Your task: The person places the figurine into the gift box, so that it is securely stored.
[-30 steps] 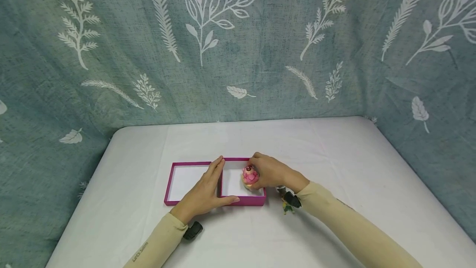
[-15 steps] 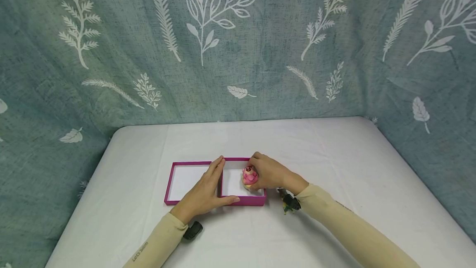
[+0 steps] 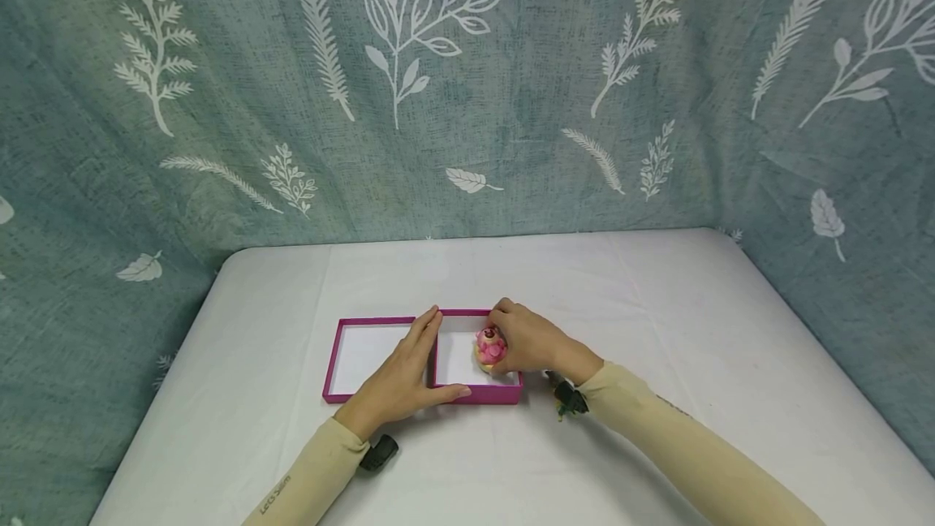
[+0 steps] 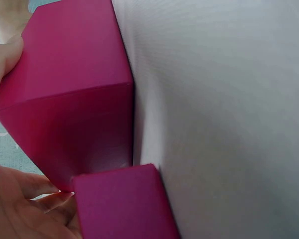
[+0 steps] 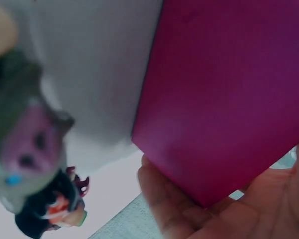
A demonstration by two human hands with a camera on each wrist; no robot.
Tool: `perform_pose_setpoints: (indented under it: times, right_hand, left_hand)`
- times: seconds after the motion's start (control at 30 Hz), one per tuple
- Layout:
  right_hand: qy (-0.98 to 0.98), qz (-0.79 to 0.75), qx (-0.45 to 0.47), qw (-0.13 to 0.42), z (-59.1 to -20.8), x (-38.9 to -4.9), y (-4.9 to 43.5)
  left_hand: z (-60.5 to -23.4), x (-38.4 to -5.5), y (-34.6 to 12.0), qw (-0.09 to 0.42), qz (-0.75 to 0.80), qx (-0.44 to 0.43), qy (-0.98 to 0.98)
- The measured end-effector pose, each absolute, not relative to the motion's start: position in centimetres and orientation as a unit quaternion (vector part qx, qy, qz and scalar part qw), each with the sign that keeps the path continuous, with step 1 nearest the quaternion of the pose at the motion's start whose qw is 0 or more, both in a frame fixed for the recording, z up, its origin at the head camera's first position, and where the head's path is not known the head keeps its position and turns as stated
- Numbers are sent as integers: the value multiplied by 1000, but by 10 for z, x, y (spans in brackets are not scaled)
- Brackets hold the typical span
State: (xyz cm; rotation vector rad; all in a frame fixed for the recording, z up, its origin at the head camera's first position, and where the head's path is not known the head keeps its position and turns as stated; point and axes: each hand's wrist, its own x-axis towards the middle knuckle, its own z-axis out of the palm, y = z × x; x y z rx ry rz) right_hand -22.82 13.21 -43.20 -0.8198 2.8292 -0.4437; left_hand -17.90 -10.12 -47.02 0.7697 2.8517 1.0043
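Head view: we record two forearms in fitted beige fabric sleeves (image 3: 314, 469) reaching inward from the lower corners, each with a small black wrist unit (image 3: 380, 454). We find the left hand (image 3: 398, 380) palm down, fingers long and straight, thumb spread well away from them. The fingers lie along the left side of a deep square magenta box with a white interior (image 3: 497, 395); the thumb lies against its front wall.

We find the right hand (image 3: 536, 339) bent over the right side of the deep box, fingers curved at the back right corner. A small rounded pink and cream figurine (image 3: 489, 347) stands inside the box, toward its right side, just beside that hand's thumb. Whether the thumb and fingers grip the figurine we cannot tell.

Left of the deep box we note a shallower magenta tray with a white interior (image 3: 368, 360), partly covered by the left hand. In the right wrist view we note blurred multicoloured toy figures (image 5: 32, 144) on the white cloth-covered table (image 3: 657, 307), near the box's outer wall.
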Motion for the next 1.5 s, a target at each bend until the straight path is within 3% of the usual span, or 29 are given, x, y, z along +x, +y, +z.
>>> perform_pose_setpoints:
  times: [0.83,1.3,1.5]
  right_hand:
    - [962,-107,-246,50,-432,-219,124]
    - [967,-22,-251,-27,-430,-211,120]
    - [968,-37,-245,-23,-427,-210,121]
  left_hand:
    - [-471,-179,-102,11,322,249,913]
    - [-471,-179,-101,13,322,245,914]
    - [-471,-179,-101,14,321,243,915]
